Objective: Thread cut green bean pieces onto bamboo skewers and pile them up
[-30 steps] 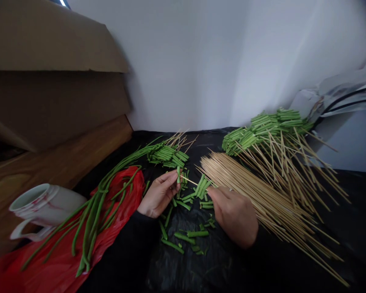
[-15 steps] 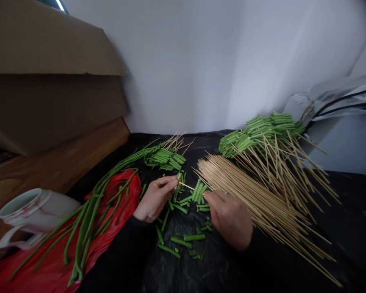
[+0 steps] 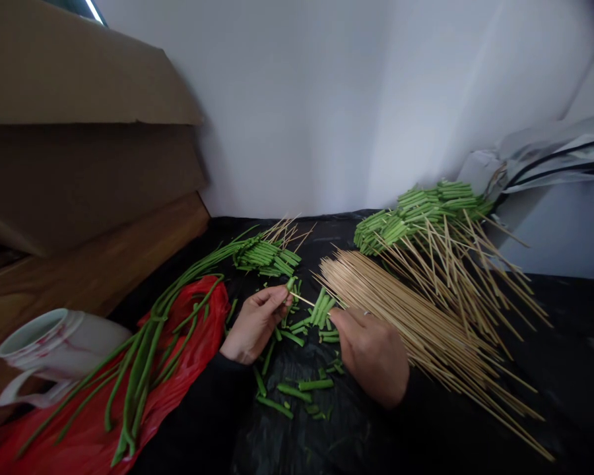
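Note:
My left hand pinches a short green bean piece at the tip of a thin bamboo skewer. My right hand is closed on that skewer, which carries several bean pieces threaded side by side. Loose cut bean pieces lie on the black plastic sheet between and below my hands. Both sleeves are black.
A big pile of bare skewers lies to the right. Finished bean skewers are stacked at the back right, a few more at the back centre. Long whole beans lie on a red bag. A white mug and cardboard box stand left.
The left hand has brought its bean piece down onto the skewer tip and holds it there. The right hand stays almost still. The view drifted slightly.

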{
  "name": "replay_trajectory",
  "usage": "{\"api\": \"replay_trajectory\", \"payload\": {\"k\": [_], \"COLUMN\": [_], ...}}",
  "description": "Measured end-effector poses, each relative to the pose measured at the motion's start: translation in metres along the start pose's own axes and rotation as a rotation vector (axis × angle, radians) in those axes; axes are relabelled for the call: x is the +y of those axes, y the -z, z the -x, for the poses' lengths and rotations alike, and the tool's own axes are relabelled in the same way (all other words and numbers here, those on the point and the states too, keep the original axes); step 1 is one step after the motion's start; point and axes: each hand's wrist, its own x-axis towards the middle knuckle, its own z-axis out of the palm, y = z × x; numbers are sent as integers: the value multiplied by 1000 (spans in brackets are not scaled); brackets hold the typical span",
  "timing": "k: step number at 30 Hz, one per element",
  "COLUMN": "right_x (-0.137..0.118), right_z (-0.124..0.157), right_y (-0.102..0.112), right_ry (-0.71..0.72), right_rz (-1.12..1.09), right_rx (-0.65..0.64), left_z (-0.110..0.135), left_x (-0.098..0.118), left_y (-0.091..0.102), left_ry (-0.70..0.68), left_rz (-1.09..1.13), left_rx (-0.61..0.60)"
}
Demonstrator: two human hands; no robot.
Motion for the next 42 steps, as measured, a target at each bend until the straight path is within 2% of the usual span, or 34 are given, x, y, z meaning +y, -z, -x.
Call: {"api": "replay_trajectory", "payload": {"k": [5,9,18,24,29,36,39,42], "right_x": [0,-1,-2,-5,-6,9,15,17], "right_z": [1,2,3,2,2,-1,-2,-3], "right_y": [-2,-3,-6,-7,-8,-4,-3,-3], "right_ry": [-1,-8,-19,-15,-5,-13,-31,-33], "right_rz": [5,7,-8,-33,-34,15,13,27], "right_rx": [-10,-2,2,21,28,56,75,81], "left_z": [-1,0,2,8,10,4,1,0], "left_x": [-5,-7,-7,-18,-22,-5,-1,-3], "left_y": [-1,-3,-4,-12,-15,-6,3,8], "left_ry": [74,72,52,65,32,-205,-279,-364], "left_rz": [63,73,15,-76,-169,-516,-760,-1068], "left_rx": [-50,-76,-87,-164,-144,-92,-77,-134]}}
